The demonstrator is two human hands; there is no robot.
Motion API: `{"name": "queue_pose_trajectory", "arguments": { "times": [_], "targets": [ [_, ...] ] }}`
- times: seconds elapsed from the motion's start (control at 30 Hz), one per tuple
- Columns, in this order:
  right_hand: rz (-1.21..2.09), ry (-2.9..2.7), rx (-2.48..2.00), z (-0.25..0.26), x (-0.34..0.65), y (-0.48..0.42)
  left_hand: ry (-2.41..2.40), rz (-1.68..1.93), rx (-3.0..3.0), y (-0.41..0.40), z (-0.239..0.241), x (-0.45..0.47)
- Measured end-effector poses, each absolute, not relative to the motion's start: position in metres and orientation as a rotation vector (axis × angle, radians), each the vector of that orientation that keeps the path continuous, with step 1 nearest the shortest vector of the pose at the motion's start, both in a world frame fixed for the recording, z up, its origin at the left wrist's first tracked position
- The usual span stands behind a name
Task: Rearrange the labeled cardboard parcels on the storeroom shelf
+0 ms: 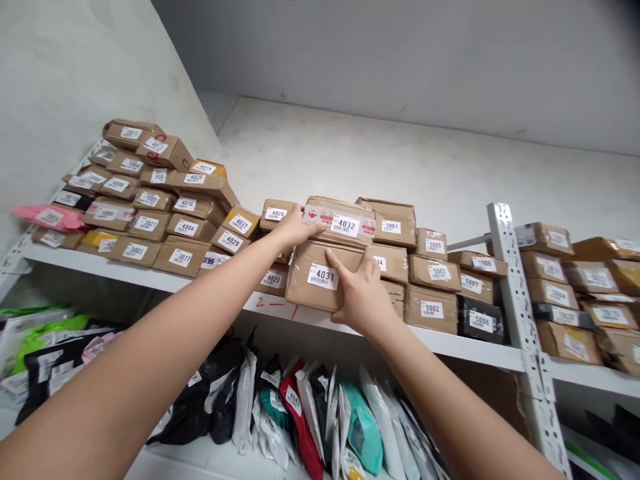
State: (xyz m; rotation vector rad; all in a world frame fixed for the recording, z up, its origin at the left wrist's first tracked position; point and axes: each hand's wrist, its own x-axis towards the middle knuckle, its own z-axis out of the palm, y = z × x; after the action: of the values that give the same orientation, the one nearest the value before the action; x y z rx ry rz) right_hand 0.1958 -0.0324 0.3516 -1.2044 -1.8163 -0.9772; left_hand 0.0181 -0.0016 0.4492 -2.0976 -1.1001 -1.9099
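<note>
Both my arms reach up to a white shelf (pixel 465 343) stacked with taped brown cardboard parcels. My left hand (pixel 294 228) rests with its fingers bent on the left end of the upper parcel, labelled 4032 (pixel 345 223). My right hand (pixel 361 293) grips the front lower right edge of the parcel labelled 4031 (pixel 315 280), thumb on its front face. Parcel 4032 lies on top of 4031. Parcel 4023 (pixel 273 280) sits just left of them, and parcels 5001 (pixel 393 227) and 5002 (pixel 431 308) just right.
A tall pile of numbered brown parcels (pixel 150 200) fills the shelf's left end, with a pink mailer (pixel 47 217) at its edge. A perforated white upright (pixel 515 307) divides off more boxes (pixel 575 300) at the right. Plastic mailer bags (pixel 305 420) stand on the shelf below.
</note>
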Motion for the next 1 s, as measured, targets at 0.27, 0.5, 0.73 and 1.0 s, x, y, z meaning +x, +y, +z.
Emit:
{"name": "queue_pose_trajectory", "arguments": {
  "times": [0.27, 0.5, 0.73, 1.0],
  "targets": [
    [-0.942, -1.907, -1.074, 0.354, 0.193, 0.009, -1.151, -1.845, -2.066, 0.027, 0.439, 0.025],
    [-1.099, -1.932, -0.972, 0.353, 0.225, 0.053, -1.165, -1.890, -1.918, 0.061, 0.414, 0.031],
    [-1.187, -1.874, -0.948, 0.350, 0.219, 0.077, -1.043, -1.874, -1.763, 0.084, 0.383, 0.037],
    [-1.233, -1.734, -0.843, 0.343, 0.219, 0.100, -1.409, -1.925, -0.944, 0.079, 0.381, -0.051]
  ]
}}
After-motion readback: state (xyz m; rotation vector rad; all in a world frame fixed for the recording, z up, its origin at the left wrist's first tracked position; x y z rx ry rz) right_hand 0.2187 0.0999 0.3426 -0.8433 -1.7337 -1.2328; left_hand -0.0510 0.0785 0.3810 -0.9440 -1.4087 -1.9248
